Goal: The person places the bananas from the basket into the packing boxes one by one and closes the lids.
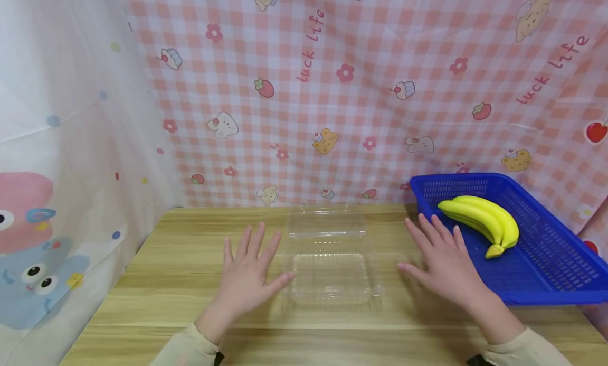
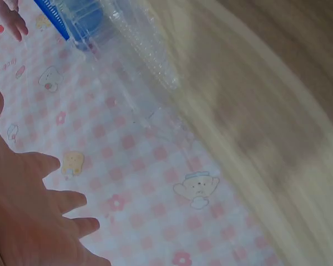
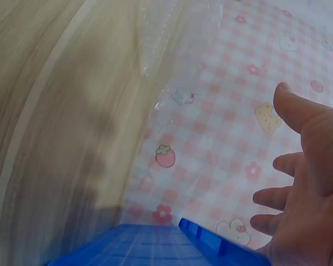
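Observation:
A clear plastic clamshell box stands on the wooden table with its lid raised at the back. To its left, my left hand is held with the fingers spread and holds nothing; its thumb overlaps the box's left edge in the head view. On the other side, my right hand is spread too, holding nothing, between the box and a blue plastic basket. Inside the basket lies a bunch of yellow bananas, with the right fingertips nearest to it. In the right wrist view the basket's rim shows below the hand.
The wooden table runs back to a pink checked cloth hanging behind it. A white printed curtain hangs along the left side. The basket takes up the table's right end, close to the cloth.

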Available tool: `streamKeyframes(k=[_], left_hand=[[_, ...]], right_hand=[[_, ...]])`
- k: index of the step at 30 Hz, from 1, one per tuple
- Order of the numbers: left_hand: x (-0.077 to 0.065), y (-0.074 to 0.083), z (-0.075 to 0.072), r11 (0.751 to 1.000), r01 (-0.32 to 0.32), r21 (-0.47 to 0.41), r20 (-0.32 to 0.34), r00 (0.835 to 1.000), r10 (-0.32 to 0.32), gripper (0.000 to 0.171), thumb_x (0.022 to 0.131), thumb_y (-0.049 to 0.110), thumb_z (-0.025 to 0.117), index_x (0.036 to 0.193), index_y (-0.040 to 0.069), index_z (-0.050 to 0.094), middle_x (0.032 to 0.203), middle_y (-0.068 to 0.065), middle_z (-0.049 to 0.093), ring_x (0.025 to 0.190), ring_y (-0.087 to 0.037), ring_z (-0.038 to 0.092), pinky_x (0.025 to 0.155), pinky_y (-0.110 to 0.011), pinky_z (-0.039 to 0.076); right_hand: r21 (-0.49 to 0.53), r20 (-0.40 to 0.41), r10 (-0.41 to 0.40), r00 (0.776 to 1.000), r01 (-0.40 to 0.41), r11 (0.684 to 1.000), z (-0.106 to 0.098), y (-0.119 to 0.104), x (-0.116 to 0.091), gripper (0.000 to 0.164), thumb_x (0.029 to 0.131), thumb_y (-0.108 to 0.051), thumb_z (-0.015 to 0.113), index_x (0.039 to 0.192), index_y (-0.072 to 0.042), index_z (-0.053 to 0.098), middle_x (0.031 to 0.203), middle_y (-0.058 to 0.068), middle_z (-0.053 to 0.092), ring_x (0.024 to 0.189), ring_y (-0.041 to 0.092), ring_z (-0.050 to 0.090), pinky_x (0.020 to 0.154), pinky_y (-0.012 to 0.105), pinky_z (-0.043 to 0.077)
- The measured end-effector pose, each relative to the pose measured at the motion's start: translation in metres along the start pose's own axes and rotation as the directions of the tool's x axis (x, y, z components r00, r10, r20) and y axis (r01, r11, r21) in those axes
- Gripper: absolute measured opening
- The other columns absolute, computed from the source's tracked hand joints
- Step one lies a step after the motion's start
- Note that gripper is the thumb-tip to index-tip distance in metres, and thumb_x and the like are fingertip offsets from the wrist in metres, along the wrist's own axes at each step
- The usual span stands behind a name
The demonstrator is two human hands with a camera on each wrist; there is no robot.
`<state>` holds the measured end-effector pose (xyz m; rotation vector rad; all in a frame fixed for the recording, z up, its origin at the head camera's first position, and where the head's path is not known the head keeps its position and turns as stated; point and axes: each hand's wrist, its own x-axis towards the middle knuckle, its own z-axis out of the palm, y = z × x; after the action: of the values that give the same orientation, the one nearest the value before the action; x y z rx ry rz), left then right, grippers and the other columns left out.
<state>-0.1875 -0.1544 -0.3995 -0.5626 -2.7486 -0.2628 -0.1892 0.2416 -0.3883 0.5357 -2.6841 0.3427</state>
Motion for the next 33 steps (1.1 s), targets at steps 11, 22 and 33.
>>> streamKeyframes(k=[11, 22, 33], left_hand=[[-0.002, -0.001, 0.012, 0.998, 0.007, -0.066, -0.087, 0.996, -0.013, 0.082, 0.090, 0.066, 0.054, 0.152, 0.014, 0.041, 0.156, -0.019, 0.032, 0.141, -0.044, 0.028, 0.112, -0.072, 0.009], [0.000, 0.000, 0.023, 0.979, 0.025, -0.204, -0.152, 0.987, -0.057, 0.081, 0.088, 0.057, 0.064, 0.147, 0.003, 0.045, 0.143, -0.021, 0.049, 0.130, -0.041, 0.045, 0.109, -0.063, 0.031], [0.006, 0.003, 0.025, 0.913, 0.113, -0.393, -0.077, 0.985, -0.155, 0.081, 0.088, 0.050, 0.070, 0.147, 0.002, 0.043, 0.142, -0.022, 0.049, 0.130, -0.043, 0.045, 0.106, -0.061, 0.039]], right_hand=[[-0.016, -0.069, -0.002, 0.998, 0.001, 1.000, -0.007, 0.017, -0.007, 0.087, 0.081, -0.040, 0.081, 0.151, -0.010, 0.039, 0.149, 0.029, 0.037, 0.138, 0.051, 0.025, 0.112, 0.073, 0.007], [-0.024, -0.136, -0.023, 0.990, 0.020, 1.000, -0.014, 0.035, -0.011, 0.086, 0.080, -0.039, 0.081, 0.150, -0.009, 0.041, 0.145, 0.029, 0.041, 0.133, 0.053, 0.031, 0.110, 0.074, 0.011], [-0.020, -0.183, -0.014, 0.983, 0.011, 1.000, -0.027, 0.049, -0.009, 0.081, 0.079, -0.038, 0.082, 0.143, -0.003, 0.048, 0.140, 0.030, 0.045, 0.131, 0.053, 0.035, 0.108, 0.075, 0.015]])
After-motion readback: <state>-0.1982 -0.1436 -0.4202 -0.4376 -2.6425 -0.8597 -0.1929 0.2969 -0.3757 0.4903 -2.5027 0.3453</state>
